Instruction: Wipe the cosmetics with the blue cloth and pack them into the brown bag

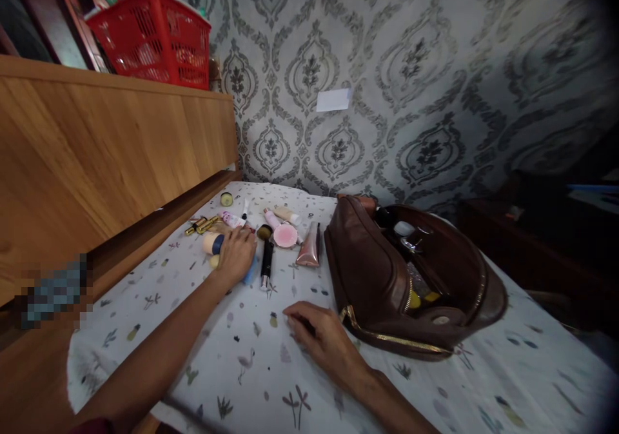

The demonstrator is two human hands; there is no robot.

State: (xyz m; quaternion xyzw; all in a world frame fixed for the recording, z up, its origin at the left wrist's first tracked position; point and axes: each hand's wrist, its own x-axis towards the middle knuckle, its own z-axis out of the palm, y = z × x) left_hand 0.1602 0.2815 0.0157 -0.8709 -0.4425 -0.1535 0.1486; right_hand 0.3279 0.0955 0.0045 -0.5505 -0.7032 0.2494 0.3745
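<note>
From where I'm standing, a cream-and-navy bottle (pixel 211 243) is sitting just left of the left hand (pixel 236 252), which is lying palm-down, fingers bent; I can't tell whether it's gripping anything. A blue item (pixel 250 273) is peeking out beneath its right side. Just right, a black brush (pixel 266 261) is lying nearly front to back, nearer this hand than the right hand (pixel 322 334), which is resting half-curled, seemingly holding nothing, beside the brown bag (pixel 367 260)

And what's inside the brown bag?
The open brown bag shows a whitish item, something glittery and yellow bits; its sides hide whatever lies deeper.
</note>
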